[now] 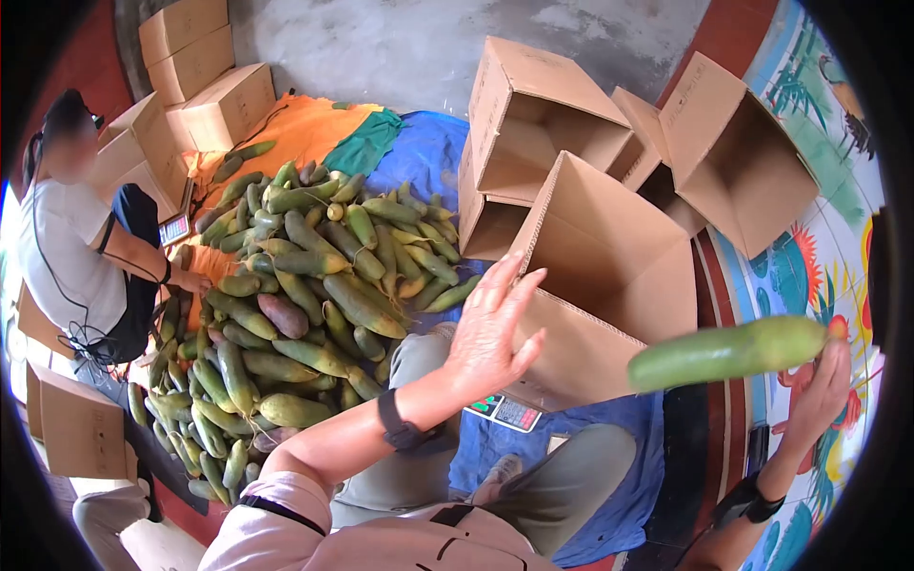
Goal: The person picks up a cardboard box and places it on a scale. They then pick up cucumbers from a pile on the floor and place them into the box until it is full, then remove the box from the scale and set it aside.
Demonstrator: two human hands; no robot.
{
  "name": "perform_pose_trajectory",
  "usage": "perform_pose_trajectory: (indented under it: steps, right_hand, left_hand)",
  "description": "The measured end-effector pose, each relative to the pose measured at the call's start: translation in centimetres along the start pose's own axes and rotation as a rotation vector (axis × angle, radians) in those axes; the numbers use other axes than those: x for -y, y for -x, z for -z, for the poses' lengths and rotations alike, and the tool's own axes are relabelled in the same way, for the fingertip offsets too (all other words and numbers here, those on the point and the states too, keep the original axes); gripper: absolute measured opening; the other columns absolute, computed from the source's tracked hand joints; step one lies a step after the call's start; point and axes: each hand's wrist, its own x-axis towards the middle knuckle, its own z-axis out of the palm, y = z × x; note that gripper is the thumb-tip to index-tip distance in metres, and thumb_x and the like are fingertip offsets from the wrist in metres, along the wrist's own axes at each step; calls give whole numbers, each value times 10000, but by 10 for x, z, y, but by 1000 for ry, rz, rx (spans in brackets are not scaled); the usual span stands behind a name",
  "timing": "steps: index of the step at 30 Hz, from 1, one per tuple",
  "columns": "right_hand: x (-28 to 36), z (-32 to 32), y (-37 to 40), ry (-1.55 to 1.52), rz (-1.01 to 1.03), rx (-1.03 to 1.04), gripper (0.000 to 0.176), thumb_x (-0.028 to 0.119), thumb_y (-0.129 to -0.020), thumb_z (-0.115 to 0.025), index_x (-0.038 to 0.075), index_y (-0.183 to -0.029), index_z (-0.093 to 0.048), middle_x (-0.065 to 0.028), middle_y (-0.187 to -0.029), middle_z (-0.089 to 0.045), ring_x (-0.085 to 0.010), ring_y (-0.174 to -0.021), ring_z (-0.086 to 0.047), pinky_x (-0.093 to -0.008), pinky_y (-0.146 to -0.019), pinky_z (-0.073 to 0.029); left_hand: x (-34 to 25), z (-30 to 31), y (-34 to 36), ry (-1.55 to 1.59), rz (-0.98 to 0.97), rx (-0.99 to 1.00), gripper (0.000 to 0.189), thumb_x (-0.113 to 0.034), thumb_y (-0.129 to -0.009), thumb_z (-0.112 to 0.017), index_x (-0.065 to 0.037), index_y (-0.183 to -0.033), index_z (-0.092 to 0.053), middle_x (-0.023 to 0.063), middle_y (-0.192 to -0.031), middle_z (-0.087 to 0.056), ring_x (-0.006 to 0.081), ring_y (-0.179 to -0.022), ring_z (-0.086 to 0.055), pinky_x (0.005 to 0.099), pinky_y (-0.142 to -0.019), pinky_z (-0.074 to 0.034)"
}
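Note:
My right hand [826, 385] grips one end of a long green radish [728, 357], held out level at the right, its other end near the front right of an open cardboard box [609, 271]. My left hand [490, 328] has its fingers spread at the near left side of that box and holds nothing. The box stands in front of me, its inside partly hidden by the front wall. A scale [505, 411] with a keypad shows below the box. A large pile of green radishes [305, 276] lies to the left, one of them reddish.
Empty boxes [562, 105] are stacked behind, and another open box [733, 143] leans at the back right. At the left a person [76, 228] squats by the pile, one hand on it. More boxes [224, 109] stand at the back left. Another person's leg [109, 519] shows at lower left.

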Motion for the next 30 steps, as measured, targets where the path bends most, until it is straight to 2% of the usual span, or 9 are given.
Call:
perform_pose_trajectory:
  steps: [1, 6, 12, 16, 18, 19, 22, 25, 30]
  right_hand:
    - [1, -6, -12, -76, -134, -55, 282, 211, -996, -446, -45, -965, -560, -107, -895, -585, -175, -851, -541, -292, -803, -425]
    - [9, -64, -34, -70, 35, 0, 246, 177, -986, -458, -39, -954, -572, -103, -843, -577, -193, -763, -542, -304, -736, -434]
    - [37, -153, -20, -10, 256, 604, 217, 158, -864, -533, -11, -728, -533, -241, -727, -547, -420, -691, -540, -454, -605, -416]
    - [25, -211, 12, 176, 202, 970, 179, 129, -826, -555, 3, -710, -609, -239, -778, -599, -400, -780, -591, -466, -674, -455]
    - [4, -236, 30, -74, 250, 1284, 161, 121, -813, -543, 12, -761, -649, -213, -832, -634, -376, -811, -611, -423, -713, -484]
    - [8, -240, 34, -76, 259, 1290, 161, 121, -813, -543, 12, -761, -649, -213, -832, -634, -376, -811, -611, -423, -713, -484]
    - [25, -248, 45, -10, 159, 1537, 189, 139, -802, -539, 17, -832, -680, -185, -884, -662, -348, -828, -629, -383, -761, -495]
    - [61, -237, 43, 168, -166, 1709, 247, 179, -841, -534, 18, -950, -687, -187, -949, -681, -308, -848, -642, -375, -793, -483]
    - [75, -223, 38, 211, -363, 1734, 253, 156, -851, -510, 19, -975, -683, -193, -959, -680, -305, -849, -645, -384, -789, -483]
  left_hand:
    - [3, -6, -3, -50, -4, 46, 628, -150, -783, -640, -39, -1356, -408, 230, -1470, -253, 409, -1358, -257, 475, -1100, -260]
    - [17, -29, -3, -37, -14, 44, 650, -153, -789, -673, -14, -1357, -391, 262, -1449, -258, 407, -1346, -277, 475, -1096, -270]
    - [21, -24, 5, -79, -37, 84, 670, -131, -750, -699, -31, -1344, -406, 245, -1431, -282, 412, -1314, -324, 501, -1063, -306]
    - [16, -16, 6, -101, -6, 136, 737, -165, -737, -714, -50, -1377, -367, 251, -1445, -261, 404, -1331, -313, 510, -1054, -311]
    - [16, -15, 6, -116, 8, 142, 755, -169, -729, -719, -47, -1382, -362, 252, -1449, -257, 400, -1338, -308, 511, -1050, -312]
    - [15, -13, 7, -115, 11, 152, 763, -170, -722, -723, -46, -1382, -361, 251, -1449, -259, 399, -1339, -310, 513, -1048, -312]
    - [14, -12, 9, -100, 22, 164, 786, -168, -704, -734, -52, -1386, -360, 250, -1448, -265, 401, -1342, -305, 524, -1041, -310]
    - [15, -11, 10, -93, 24, 172, 781, -161, -707, -732, -55, -1385, -361, 249, -1454, -252, 410, -1342, -298, 539, -1039, -308]
    - [13, -10, 11, -75, 32, 180, 758, -141, -714, -724, -49, -1377, -368, 250, -1466, -226, 432, -1340, -287, 556, -1041, -306]
